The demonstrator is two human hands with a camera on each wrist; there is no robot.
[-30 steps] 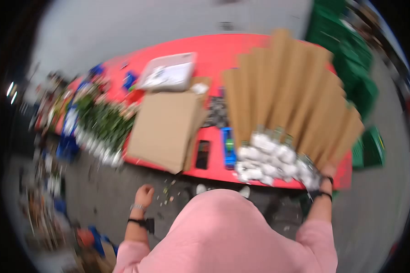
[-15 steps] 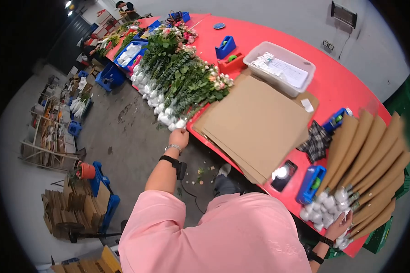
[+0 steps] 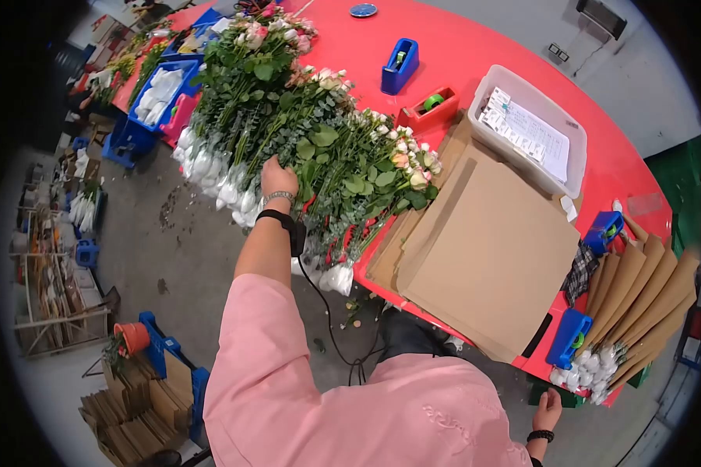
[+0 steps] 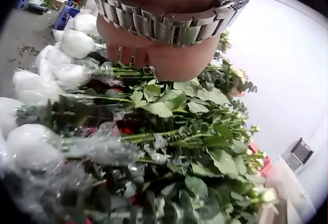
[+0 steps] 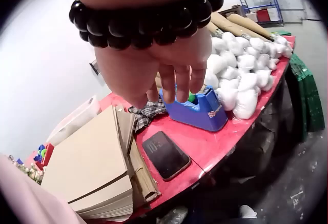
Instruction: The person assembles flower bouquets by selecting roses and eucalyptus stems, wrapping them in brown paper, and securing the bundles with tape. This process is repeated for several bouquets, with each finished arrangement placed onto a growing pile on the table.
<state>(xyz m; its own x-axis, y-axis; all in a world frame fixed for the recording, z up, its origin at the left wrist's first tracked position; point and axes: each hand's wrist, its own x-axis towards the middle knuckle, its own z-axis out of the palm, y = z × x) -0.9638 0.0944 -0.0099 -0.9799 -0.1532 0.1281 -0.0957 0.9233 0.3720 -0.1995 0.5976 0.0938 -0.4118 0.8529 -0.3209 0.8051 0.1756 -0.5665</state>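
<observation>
My left hand (image 3: 276, 180) is down among a row of rose and eucalyptus bunches (image 3: 319, 144), over their stems. In the left wrist view, the fingers (image 4: 125, 54) point down at green stems, and leaves hide the fingertips; I cannot tell whether they grip a bunch. White padded stem ends (image 4: 33, 147) in clear film line the near side. My right hand (image 3: 549, 409) hangs loosely off the table's front edge, holding nothing. Near it are a blue tape dispenser (image 3: 570, 338) and paper-wrapped bunches (image 3: 639, 311) with white padded ends.
Brown paper sheets (image 3: 491, 265) are stacked mid-table beside a white bin (image 3: 576, 159) of printed papers. A phone (image 5: 166, 154) lies by the stack. Red (image 3: 428, 113) and blue tape dispensers (image 3: 399, 66) stand behind. A black cable (image 3: 331, 311) hangs from the left wrist.
My left hand has moved from the table edge up and in among the flower bunches. The right hand has left the paper-wrapped bunches. The head view has swung left.
</observation>
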